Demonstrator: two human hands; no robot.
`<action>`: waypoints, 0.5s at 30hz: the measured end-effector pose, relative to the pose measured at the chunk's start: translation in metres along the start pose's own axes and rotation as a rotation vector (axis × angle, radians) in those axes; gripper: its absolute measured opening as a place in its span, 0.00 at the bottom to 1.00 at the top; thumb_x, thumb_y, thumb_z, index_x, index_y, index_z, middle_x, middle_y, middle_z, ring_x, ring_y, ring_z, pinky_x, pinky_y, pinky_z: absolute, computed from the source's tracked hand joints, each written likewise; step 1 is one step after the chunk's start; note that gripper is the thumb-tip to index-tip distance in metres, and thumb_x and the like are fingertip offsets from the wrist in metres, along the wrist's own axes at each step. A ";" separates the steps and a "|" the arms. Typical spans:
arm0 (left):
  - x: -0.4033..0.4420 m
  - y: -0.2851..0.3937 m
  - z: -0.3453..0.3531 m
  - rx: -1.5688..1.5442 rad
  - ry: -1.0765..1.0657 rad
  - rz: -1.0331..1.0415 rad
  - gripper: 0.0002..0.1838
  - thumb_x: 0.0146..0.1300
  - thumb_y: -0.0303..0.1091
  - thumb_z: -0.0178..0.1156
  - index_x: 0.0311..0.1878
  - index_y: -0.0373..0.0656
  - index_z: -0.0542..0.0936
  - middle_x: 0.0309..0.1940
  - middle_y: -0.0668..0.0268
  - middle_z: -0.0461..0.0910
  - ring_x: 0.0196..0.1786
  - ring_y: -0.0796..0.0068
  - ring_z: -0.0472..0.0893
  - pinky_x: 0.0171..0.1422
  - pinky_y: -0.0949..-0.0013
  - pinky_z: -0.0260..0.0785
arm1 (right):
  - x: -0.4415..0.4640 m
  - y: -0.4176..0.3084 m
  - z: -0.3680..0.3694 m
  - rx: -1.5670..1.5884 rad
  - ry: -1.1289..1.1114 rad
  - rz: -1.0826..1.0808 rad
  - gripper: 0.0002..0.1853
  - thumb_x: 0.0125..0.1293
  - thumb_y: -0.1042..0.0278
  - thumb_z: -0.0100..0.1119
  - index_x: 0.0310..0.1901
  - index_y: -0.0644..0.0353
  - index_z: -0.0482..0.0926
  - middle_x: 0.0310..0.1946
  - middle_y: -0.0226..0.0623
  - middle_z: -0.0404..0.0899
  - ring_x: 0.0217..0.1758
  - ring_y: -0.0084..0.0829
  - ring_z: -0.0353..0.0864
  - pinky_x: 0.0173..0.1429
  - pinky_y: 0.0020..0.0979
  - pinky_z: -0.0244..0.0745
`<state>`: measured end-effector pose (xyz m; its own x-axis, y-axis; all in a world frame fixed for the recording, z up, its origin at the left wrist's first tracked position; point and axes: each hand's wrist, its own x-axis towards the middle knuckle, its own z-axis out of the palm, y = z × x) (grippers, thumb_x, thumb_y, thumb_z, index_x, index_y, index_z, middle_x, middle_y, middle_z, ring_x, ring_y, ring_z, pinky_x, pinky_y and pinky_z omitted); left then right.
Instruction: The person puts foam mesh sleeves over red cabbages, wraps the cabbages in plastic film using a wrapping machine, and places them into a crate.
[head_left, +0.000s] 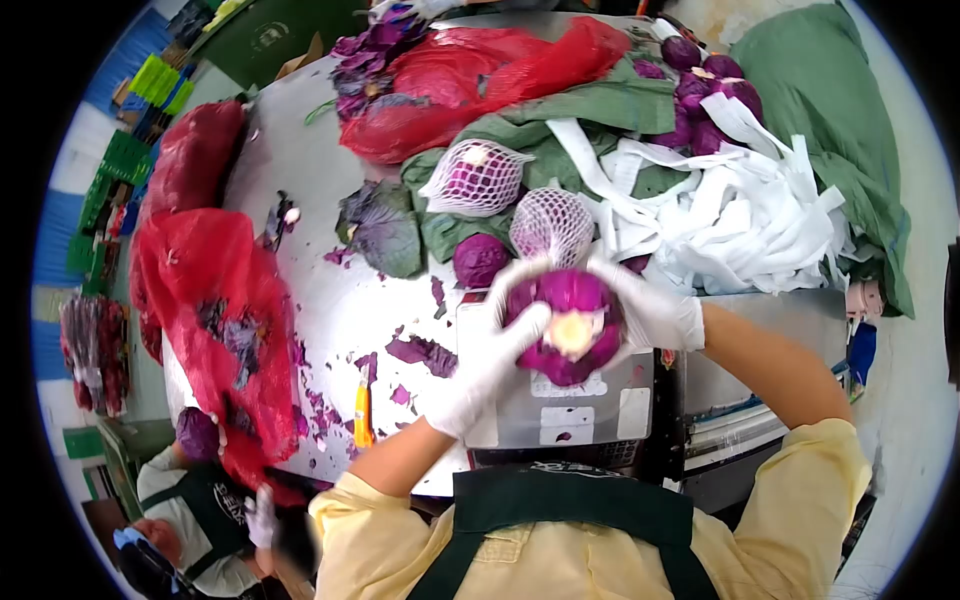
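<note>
Between my two white-gloved hands is a purple cabbage (560, 290), its pale cut stem facing me. My left hand (488, 368) grips its left side, thumb across the front near the stem. On the opposite side my right hand (650, 308) is wrapped round it, fingers partly hidden behind. Just beyond the cabbage lies another in white foam netting (552, 228). A second netted cabbage (474, 180) rests on green cloth, and a bare purple cabbage (480, 261) sits left of my fingers. Beneath my hands is a grey labelled machine top (500, 425).
White strips (740, 215) are heaped at right beside a green sack (820, 110). Red mesh sacks (210, 310) line the left edge. A yellow utility knife (363, 414) lies among leaf scraps (420, 354). At lower left, a co-worker (205, 520) stands near a purple cabbage (197, 433).
</note>
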<state>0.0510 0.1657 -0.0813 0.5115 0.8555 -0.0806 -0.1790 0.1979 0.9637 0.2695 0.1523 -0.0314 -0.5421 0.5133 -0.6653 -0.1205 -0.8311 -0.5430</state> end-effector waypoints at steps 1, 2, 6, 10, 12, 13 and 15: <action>-0.024 -0.011 -0.001 -0.081 0.019 -0.058 0.30 0.65 0.41 0.59 0.67 0.40 0.67 0.61 0.61 0.70 0.65 0.69 0.69 0.71 0.65 0.61 | 0.013 0.015 -0.003 -0.028 -0.034 0.068 0.33 0.72 0.35 0.37 0.71 0.47 0.59 0.66 0.37 0.67 0.65 0.33 0.72 0.57 0.45 0.78; -0.045 -0.009 0.002 -0.095 0.103 -0.169 0.27 0.66 0.38 0.59 0.66 0.42 0.67 0.61 0.61 0.70 0.63 0.69 0.70 0.69 0.65 0.63 | 0.030 0.029 -0.020 -0.339 0.038 0.112 0.32 0.72 0.35 0.36 0.66 0.49 0.67 0.58 0.37 0.75 0.53 0.39 0.80 0.51 0.46 0.80; -0.108 -0.005 0.019 0.170 0.131 -0.074 0.27 0.59 0.37 0.66 0.60 0.40 0.72 0.54 0.58 0.74 0.60 0.66 0.73 0.66 0.64 0.64 | 0.027 -0.004 0.001 -1.251 0.699 -0.484 0.15 0.63 0.57 0.57 0.43 0.59 0.82 0.42 0.46 0.83 0.45 0.40 0.82 0.50 0.35 0.75; -0.160 -0.031 0.039 0.512 0.132 0.190 0.31 0.53 0.47 0.68 0.59 0.45 0.72 0.50 0.57 0.73 0.55 0.56 0.74 0.61 0.60 0.66 | 0.077 -0.001 -0.084 -1.968 0.781 -0.346 0.11 0.63 0.63 0.52 0.41 0.60 0.77 0.37 0.42 0.79 0.43 0.41 0.80 0.51 0.38 0.75; -0.179 -0.040 0.045 0.406 0.134 0.142 0.34 0.54 0.46 0.66 0.64 0.46 0.69 0.56 0.56 0.72 0.60 0.56 0.71 0.67 0.59 0.60 | 0.063 0.016 -0.073 -2.068 0.971 0.073 0.19 0.62 0.59 0.52 0.52 0.58 0.68 0.45 0.47 0.76 0.53 0.44 0.74 0.57 0.39 0.71; -0.185 -0.044 0.048 0.363 0.149 0.154 0.36 0.55 0.44 0.64 0.67 0.46 0.67 0.59 0.56 0.71 0.63 0.57 0.69 0.70 0.59 0.58 | 0.059 0.031 -0.084 -1.939 1.036 0.225 0.28 0.62 0.57 0.52 0.63 0.56 0.61 0.53 0.50 0.74 0.61 0.47 0.70 0.62 0.38 0.69; -0.186 -0.062 0.050 0.364 0.323 0.366 0.32 0.58 0.39 0.60 0.68 0.47 0.67 0.58 0.57 0.71 0.63 0.57 0.69 0.71 0.59 0.57 | 0.050 0.043 -0.097 -1.816 1.116 0.177 0.32 0.63 0.55 0.53 0.68 0.55 0.60 0.56 0.53 0.75 0.62 0.52 0.70 0.62 0.40 0.68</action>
<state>0.0092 -0.0296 -0.1129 0.1799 0.9503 0.2539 0.0335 -0.2639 0.9640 0.3180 0.1625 -0.1374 0.2200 0.9186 -0.3283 0.9615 -0.1474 0.2319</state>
